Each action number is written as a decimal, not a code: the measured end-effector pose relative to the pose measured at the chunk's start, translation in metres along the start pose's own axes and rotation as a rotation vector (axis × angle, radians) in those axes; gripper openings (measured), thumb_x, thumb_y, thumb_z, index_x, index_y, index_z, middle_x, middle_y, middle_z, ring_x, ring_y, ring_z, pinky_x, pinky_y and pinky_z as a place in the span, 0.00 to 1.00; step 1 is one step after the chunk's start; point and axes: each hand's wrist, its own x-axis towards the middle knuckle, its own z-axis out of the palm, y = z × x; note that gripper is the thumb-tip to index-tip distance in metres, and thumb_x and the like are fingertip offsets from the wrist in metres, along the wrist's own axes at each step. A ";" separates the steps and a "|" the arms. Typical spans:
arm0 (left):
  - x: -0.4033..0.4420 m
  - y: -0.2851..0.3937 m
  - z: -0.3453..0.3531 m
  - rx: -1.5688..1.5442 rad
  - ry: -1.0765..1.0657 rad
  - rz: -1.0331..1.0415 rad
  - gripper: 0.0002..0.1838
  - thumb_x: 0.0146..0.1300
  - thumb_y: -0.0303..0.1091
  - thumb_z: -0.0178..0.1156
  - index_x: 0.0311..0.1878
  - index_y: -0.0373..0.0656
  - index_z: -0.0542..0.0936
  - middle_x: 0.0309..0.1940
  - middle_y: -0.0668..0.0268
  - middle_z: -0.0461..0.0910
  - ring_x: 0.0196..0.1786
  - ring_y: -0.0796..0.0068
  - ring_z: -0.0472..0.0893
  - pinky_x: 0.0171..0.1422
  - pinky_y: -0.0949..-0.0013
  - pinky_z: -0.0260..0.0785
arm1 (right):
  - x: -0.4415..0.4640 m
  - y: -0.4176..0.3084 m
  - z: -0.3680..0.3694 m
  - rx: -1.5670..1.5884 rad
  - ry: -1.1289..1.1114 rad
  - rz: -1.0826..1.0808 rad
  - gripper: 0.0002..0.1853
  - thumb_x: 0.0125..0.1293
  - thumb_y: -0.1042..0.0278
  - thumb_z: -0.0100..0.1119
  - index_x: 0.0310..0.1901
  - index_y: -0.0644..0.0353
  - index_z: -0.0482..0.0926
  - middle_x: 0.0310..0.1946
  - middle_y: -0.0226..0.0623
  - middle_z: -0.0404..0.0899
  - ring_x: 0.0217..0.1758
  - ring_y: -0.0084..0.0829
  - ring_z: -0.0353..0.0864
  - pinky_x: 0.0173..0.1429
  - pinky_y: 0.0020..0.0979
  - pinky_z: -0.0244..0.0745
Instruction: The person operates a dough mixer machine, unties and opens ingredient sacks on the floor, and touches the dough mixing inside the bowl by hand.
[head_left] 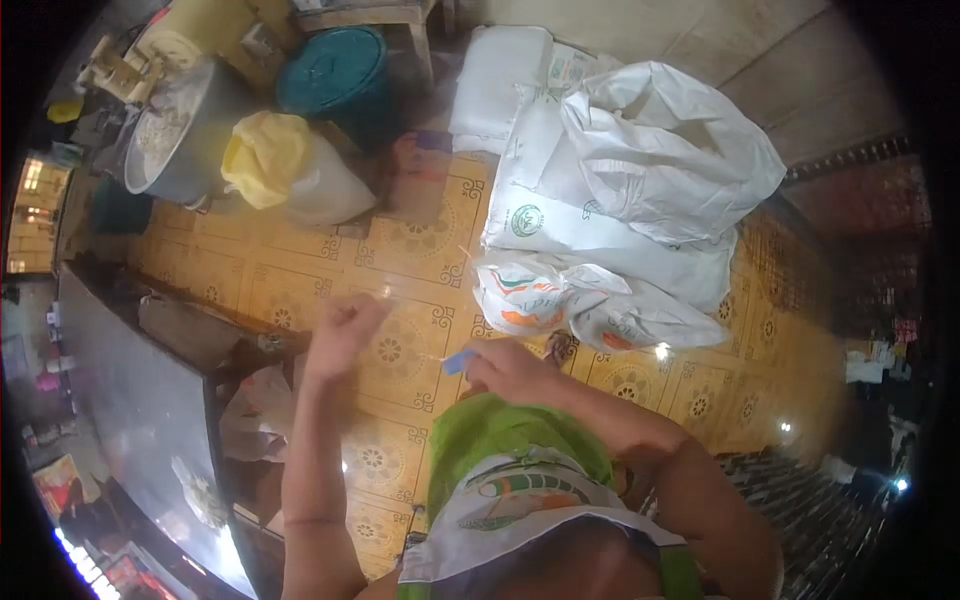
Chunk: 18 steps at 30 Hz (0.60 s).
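My left hand [350, 330] is raised over the tiled floor, its fingers curled closed and smeared by motion. Whatever it grips, if anything, is too small to make out. Close to my waist, my right hand [500, 370] is closed on a small flat blue object [458, 362], with a thin pale tip or strand at its far end. I wear a green and white apron [520, 445] below the hands. Just beyond my right hand lie small printed white sacks [520, 295] with orange and green marks.
An open white sack [680, 150] rests on stacked full sacks [530, 200]. At upper left are a metal tub [205, 130] of pale material, a yellow-lined sack [320, 185] and a teal lidded drum [335, 75]. A dark table [140, 370] stands to my left.
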 end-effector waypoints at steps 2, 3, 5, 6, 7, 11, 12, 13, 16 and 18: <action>-0.012 -0.022 0.006 0.048 0.070 0.006 0.18 0.62 0.41 0.61 0.18 0.49 0.72 0.15 0.79 0.65 0.19 0.87 0.63 0.22 0.76 0.53 | -0.011 -0.013 -0.013 0.093 -0.099 0.112 0.11 0.68 0.65 0.50 0.47 0.61 0.75 0.30 0.45 0.74 0.33 0.39 0.78 0.40 0.38 0.71; -0.012 -0.037 0.010 0.117 0.085 -0.059 0.18 0.62 0.43 0.61 0.19 0.48 0.72 0.15 0.78 0.66 0.19 0.86 0.64 0.22 0.76 0.54 | -0.025 -0.029 -0.009 0.149 -0.197 0.061 0.10 0.67 0.66 0.51 0.46 0.61 0.75 0.30 0.45 0.73 0.33 0.41 0.78 0.40 0.37 0.71; -0.010 -0.075 0.025 0.197 0.100 -0.164 0.21 0.62 0.50 0.60 0.22 0.43 0.76 0.16 0.74 0.69 0.20 0.84 0.67 0.24 0.76 0.59 | -0.059 -0.076 0.005 0.249 -0.325 -0.140 0.08 0.66 0.68 0.51 0.43 0.62 0.74 0.30 0.43 0.72 0.33 0.43 0.76 0.39 0.37 0.70; -0.012 -0.090 0.035 0.192 0.124 -0.163 0.21 0.62 0.50 0.60 0.22 0.43 0.76 0.16 0.74 0.69 0.20 0.84 0.67 0.24 0.76 0.59 | -0.070 -0.095 0.010 0.287 -0.358 -0.290 0.07 0.66 0.69 0.52 0.41 0.62 0.74 0.29 0.42 0.72 0.33 0.44 0.74 0.39 0.37 0.70; -0.015 -0.099 0.047 0.316 0.068 -0.099 0.21 0.62 0.50 0.60 0.21 0.43 0.76 0.15 0.75 0.68 0.19 0.84 0.66 0.23 0.74 0.57 | -0.075 -0.105 0.012 0.282 -0.381 -0.303 0.07 0.66 0.69 0.52 0.41 0.62 0.74 0.29 0.42 0.72 0.33 0.44 0.74 0.39 0.37 0.70; -0.076 -0.069 0.089 0.325 0.059 -0.023 0.23 0.62 0.50 0.61 0.21 0.40 0.77 0.11 0.73 0.66 0.16 0.82 0.64 0.21 0.71 0.56 | -0.094 -0.099 0.016 0.128 -0.450 -0.585 0.07 0.64 0.67 0.53 0.37 0.62 0.71 0.28 0.45 0.71 0.32 0.48 0.74 0.36 0.42 0.69; -0.090 -0.070 0.084 0.208 -0.038 -0.158 0.22 0.66 0.51 0.57 0.31 0.39 0.80 0.24 0.67 0.75 0.28 0.79 0.73 0.35 0.72 0.67 | -0.096 -0.097 0.008 -0.021 -0.444 -0.450 0.07 0.65 0.67 0.52 0.36 0.62 0.70 0.28 0.48 0.73 0.33 0.50 0.75 0.36 0.44 0.68; -0.106 -0.073 0.085 0.193 0.031 -0.164 0.22 0.66 0.51 0.57 0.31 0.39 0.80 0.24 0.67 0.75 0.28 0.79 0.73 0.35 0.72 0.67 | -0.098 -0.097 0.002 -0.175 -0.447 -0.330 0.08 0.66 0.66 0.51 0.36 0.62 0.69 0.29 0.50 0.74 0.33 0.52 0.75 0.36 0.47 0.68; -0.153 -0.072 0.101 -0.631 0.208 0.013 0.16 0.69 0.44 0.54 0.40 0.39 0.78 0.31 0.66 0.77 0.31 0.77 0.74 0.38 0.71 0.69 | -0.102 -0.096 -0.003 -0.237 -0.513 -0.426 0.09 0.66 0.65 0.51 0.37 0.62 0.70 0.29 0.51 0.75 0.33 0.53 0.76 0.36 0.49 0.68; -0.177 -0.073 0.119 -0.567 0.219 0.207 0.14 0.70 0.41 0.53 0.42 0.38 0.77 0.33 0.65 0.77 0.34 0.74 0.76 0.40 0.70 0.71 | -0.105 -0.100 0.005 -0.303 -0.423 -0.463 0.06 0.65 0.68 0.53 0.37 0.61 0.72 0.27 0.48 0.76 0.33 0.52 0.78 0.36 0.45 0.71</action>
